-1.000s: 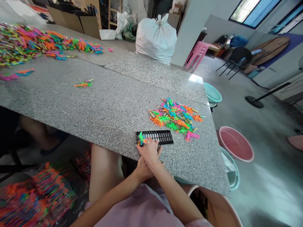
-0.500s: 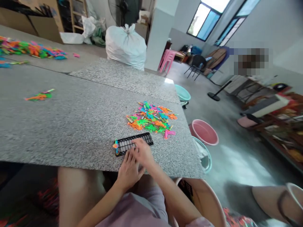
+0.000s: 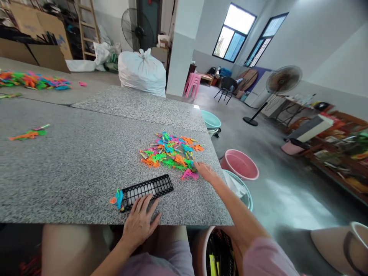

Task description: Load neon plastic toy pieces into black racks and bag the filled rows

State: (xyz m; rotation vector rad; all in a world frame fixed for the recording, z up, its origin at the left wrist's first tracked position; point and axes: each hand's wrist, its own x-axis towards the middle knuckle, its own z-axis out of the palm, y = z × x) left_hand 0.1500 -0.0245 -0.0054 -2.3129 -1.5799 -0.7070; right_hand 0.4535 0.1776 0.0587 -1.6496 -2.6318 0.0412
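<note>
At the near edge of the tabletop [image 3: 94, 165], the left hand [image 3: 140, 220] lies palm down with its fingers loosely spread, their tips over the near side of a black slotted rack [image 3: 164, 184]; it has nothing visible in its grasp. The right hand [image 3: 204, 171] stretches forward to the right side of a loose pile [image 3: 169, 147] of small plastic pieces, its fingers extended and their tips at a blue-and-green piece [image 3: 193, 165]; whether they have closed on it, I cannot tell.

The rack lies at a slant between the left hand and the pile, its right end farther from the person. At its left end sits 1 blue, green and orange piece [image 3: 118, 198], the orange part sticking out past the rack. The pile mixes orange, green, blue and pink, with 1 pink piece [image 3: 189, 175] at its near edge.

Well to the left is a small cluster [image 3: 30, 134] of pieces, and beyond it a larger heap [image 3: 34, 81]. Past the far edge stands a tied white sack [image 3: 142, 73]. To the right, on the floor, are a pink basin [image 3: 240, 165] and, farther back, a teal basin [image 3: 211, 119]. Farther off stand 2 fans, pink stools [image 3: 193, 84] and a black chair [image 3: 228, 86].
</note>
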